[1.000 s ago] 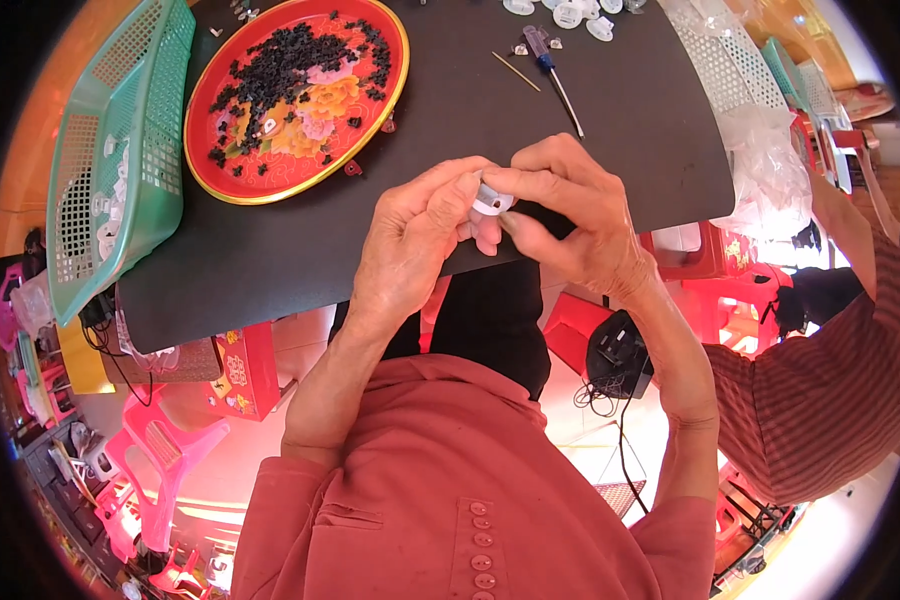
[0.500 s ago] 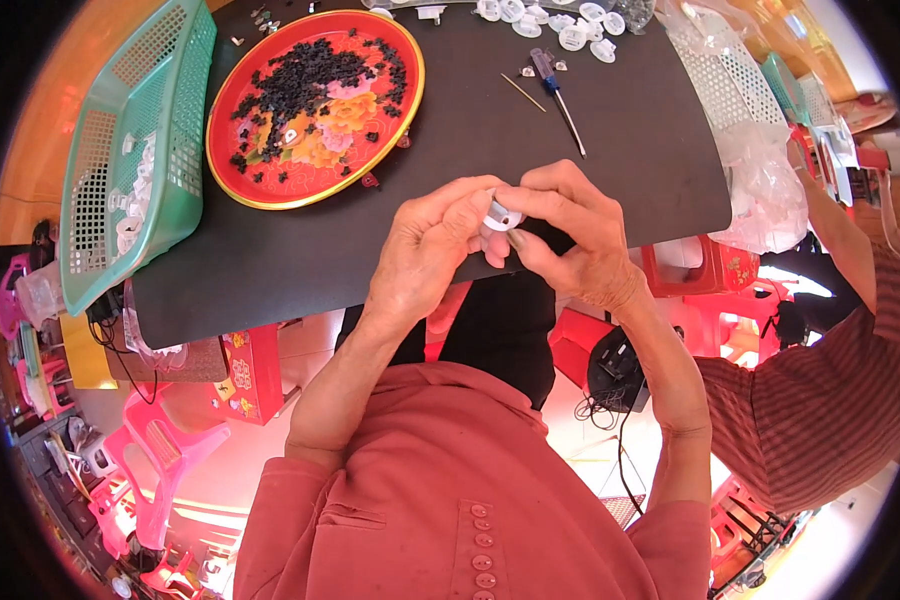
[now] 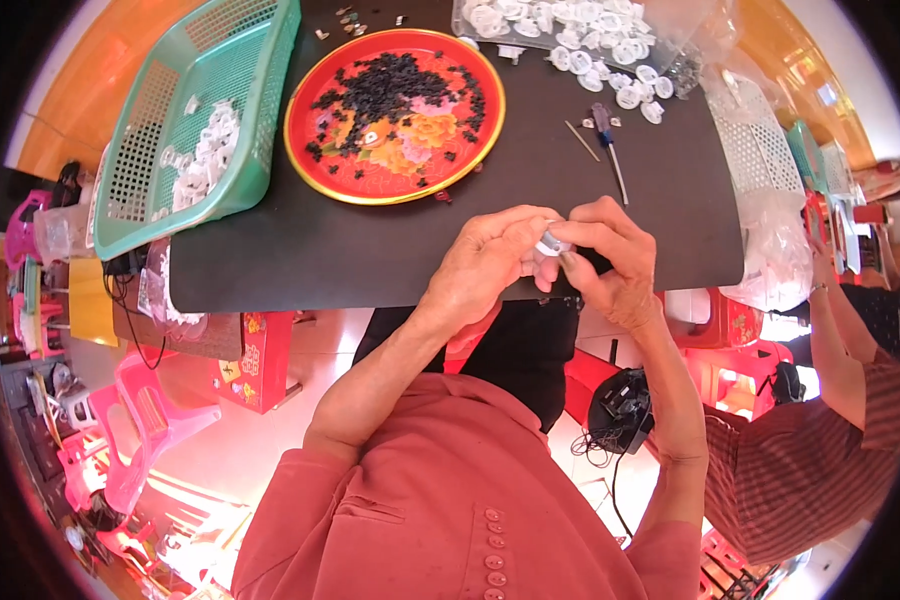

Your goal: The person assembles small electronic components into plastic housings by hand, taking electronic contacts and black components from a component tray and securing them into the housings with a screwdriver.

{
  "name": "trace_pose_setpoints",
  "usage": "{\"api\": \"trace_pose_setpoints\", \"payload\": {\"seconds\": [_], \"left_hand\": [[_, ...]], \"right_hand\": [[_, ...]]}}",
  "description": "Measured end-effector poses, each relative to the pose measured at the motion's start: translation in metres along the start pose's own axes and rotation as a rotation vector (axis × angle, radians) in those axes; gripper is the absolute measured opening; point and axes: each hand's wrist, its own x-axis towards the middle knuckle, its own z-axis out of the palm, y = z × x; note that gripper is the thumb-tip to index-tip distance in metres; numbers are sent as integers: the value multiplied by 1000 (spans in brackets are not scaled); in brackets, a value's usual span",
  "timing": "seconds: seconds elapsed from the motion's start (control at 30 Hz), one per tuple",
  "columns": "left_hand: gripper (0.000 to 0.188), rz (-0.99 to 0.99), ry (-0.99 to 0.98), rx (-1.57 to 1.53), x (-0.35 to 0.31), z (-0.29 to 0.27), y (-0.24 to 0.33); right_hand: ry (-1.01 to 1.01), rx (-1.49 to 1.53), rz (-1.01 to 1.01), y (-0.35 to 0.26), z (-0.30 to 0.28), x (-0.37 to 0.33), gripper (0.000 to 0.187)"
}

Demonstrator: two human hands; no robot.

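Holding: both hands meet over the near edge of the black table (image 3: 390, 250), pinching one small white round plastic part (image 3: 551, 243) between them.
Left hand: the left hand (image 3: 485, 265) is curled, its fingertips closed on the part's left side.
Right hand: the right hand (image 3: 610, 260) is closed around the part from the right, thumb and forefinger pressing at it; what the fingers do to it is too small to tell.
Part in hand: it sits between the two sets of fingertips, above the table edge, mostly hidden.
Done so far: the green plastic basket (image 3: 260, 110) at far left holds a modest heap of white parts (image 3: 205, 155), which I judge to be finished ones.
Left to do: many loose white round parts (image 3: 580, 40) lie at the table's far edge, and the red round tray (image 3: 400, 180) carries plenty of small black pieces (image 3: 390, 95), so much work seems to remain.
Tools: a screwdriver (image 3: 608, 145) lies untouched between tray and right hand.
Nearby: another person's arm in a striped sleeve (image 3: 820, 470) is at the right, well apart.
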Motion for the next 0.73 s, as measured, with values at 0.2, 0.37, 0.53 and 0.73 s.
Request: {"api": "trace_pose_setpoints", "payload": {"seconds": [0.2, 0.37, 0.53, 0.73], "left_hand": [[28, -21, 9, -11, 0, 5, 6], [28, -14, 7, -25, 1, 2, 1], [28, 25, -5, -4, 3, 4, 0], [30, 25, -3, -11, -2, 3, 3]], "right_hand": [[23, -20, -75, 2, 1, 4, 20], [-16, 25, -37, 4, -1, 4, 21], [-34, 267, 233, 6, -6, -1, 29], [20, 357, 286, 9, 0, -2, 29]]}}
